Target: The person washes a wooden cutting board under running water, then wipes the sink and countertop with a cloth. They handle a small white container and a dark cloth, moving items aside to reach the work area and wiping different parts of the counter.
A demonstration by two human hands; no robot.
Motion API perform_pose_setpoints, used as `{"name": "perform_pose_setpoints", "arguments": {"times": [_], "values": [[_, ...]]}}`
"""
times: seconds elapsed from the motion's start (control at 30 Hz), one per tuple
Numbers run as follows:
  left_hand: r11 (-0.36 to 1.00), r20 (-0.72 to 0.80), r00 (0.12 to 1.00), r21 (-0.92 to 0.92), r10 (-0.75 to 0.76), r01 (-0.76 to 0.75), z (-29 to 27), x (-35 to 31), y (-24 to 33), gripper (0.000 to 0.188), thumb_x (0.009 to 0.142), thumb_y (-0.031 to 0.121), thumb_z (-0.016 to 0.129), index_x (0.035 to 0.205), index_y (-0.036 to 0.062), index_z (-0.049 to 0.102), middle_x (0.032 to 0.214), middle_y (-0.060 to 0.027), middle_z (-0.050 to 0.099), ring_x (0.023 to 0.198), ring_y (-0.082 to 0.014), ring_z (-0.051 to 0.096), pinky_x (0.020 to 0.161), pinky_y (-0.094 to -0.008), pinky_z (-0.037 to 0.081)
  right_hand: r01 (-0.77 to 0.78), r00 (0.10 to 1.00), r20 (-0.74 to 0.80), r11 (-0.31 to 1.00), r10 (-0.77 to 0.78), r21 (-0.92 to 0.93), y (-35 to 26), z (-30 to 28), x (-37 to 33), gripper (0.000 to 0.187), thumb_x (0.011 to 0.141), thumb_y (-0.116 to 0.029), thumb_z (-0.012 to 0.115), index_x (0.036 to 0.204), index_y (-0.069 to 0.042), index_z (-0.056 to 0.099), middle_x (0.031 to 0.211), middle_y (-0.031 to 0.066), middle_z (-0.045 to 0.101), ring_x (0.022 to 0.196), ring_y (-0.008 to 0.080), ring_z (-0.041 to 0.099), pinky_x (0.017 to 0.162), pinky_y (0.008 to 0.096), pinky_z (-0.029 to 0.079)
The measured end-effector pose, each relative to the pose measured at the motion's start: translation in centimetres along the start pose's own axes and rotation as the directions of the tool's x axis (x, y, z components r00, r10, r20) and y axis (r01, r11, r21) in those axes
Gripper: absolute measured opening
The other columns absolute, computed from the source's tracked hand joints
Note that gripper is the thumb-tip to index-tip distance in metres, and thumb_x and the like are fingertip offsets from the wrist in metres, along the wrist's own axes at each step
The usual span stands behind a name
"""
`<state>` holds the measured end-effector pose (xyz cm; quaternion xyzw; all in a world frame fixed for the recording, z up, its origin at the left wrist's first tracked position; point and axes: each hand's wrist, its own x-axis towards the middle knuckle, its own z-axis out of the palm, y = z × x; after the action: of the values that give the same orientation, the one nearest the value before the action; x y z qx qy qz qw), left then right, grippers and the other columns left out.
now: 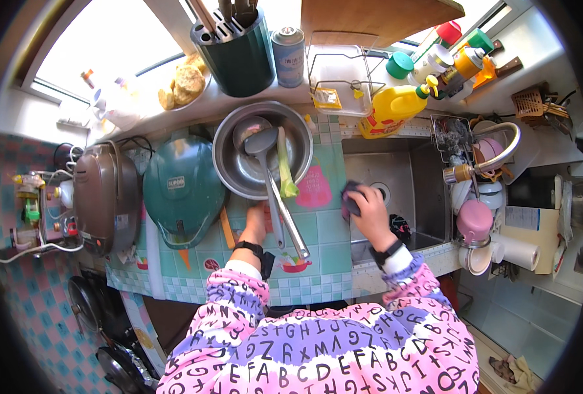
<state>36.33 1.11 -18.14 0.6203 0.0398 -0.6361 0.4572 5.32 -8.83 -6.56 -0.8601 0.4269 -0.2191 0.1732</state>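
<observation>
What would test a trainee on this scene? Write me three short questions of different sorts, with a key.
1. Multiple choice: what does the right hand hold?
a) a ladle
b) a dark purple pad
c) a yellow bottle

2. True or false: the green stalk lies partly inside the metal bowl and reaches over its rim.

3. Open: which hand is nearer the metal bowl, and what can you not see of it?

Key:
1. b
2. True
3. The left hand; its fingertips are hidden at the near side of the bowl.
</observation>
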Motion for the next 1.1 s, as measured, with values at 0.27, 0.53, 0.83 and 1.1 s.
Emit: {"name": "perform_pose_setpoints", "arguments": {"times": [0.27,0.53,0.83,1.1], "values": [[0.967,0.018,0.968,0.032,0.251,-0.251,-0.4,-3.9,-2.8,0.038,0.101,0.035,0.047,0.100,-0.0007,0.061,0.083,-0.0132,0.069,0.069,-0.0236,0.069,0.062,-0.0315,0.056,0.235,0.949,0.200,0.969,-0.246,0.079,-8.3,10.6,-3.3,0.040,0.079,-0.007,0.057,0.117,-0.015,0.065,0.128,0.0102,0.057,0.117,0.0338,0.053,0.098,0.0425,0.045],[0.978,-0.049,0.984,0.136,0.169,-0.161,-8.2,-19.4,-8.2,0.030,0.103,0.027,0.046,0.114,0.0018,0.059,0.097,-0.0123,0.069,0.081,-0.0181,0.067,0.071,-0.0305,0.055,0.623,0.644,0.396,0.749,-0.655,0.225,-5.6,5.7,-11.9,0.035,0.077,-0.015,0.061,0.112,-0.021,0.065,0.127,0.0013,0.058,0.121,0.0241,0.053,0.087,0.0380,0.046],[0.869,-0.321,0.842,-0.100,0.433,-0.485,-18.1,-32.4,-7.1,0.030,0.104,0.027,0.045,0.113,0.0032,0.060,0.098,-0.0132,0.070,0.081,-0.0182,0.067,0.071,-0.0299,0.054,0.106,0.944,0.322,0.991,-0.074,-0.081,-15.3,14.5,-5.0,0.076,0.074,-0.037,0.077,0.137,-0.005,0.049,0.148,0.0205,0.040,0.130,0.0485,0.040,0.102,0.0526,0.042],[0.793,-0.377,0.807,-0.240,0.456,-0.560,-28.7,-36.8,-8.8,0.027,0.103,0.026,0.048,0.111,0.0035,0.061,0.097,-0.0140,0.071,0.079,-0.0187,0.068,0.068,-0.0299,0.055,0.678,0.545,0.454,0.689,-0.705,0.256,-27.0,18.3,-14.3,0.047,0.075,-0.017,0.069,0.122,-0.016,0.063,0.140,0.0039,0.053,0.133,0.0315,0.045,0.097,0.0420,0.047]]}}
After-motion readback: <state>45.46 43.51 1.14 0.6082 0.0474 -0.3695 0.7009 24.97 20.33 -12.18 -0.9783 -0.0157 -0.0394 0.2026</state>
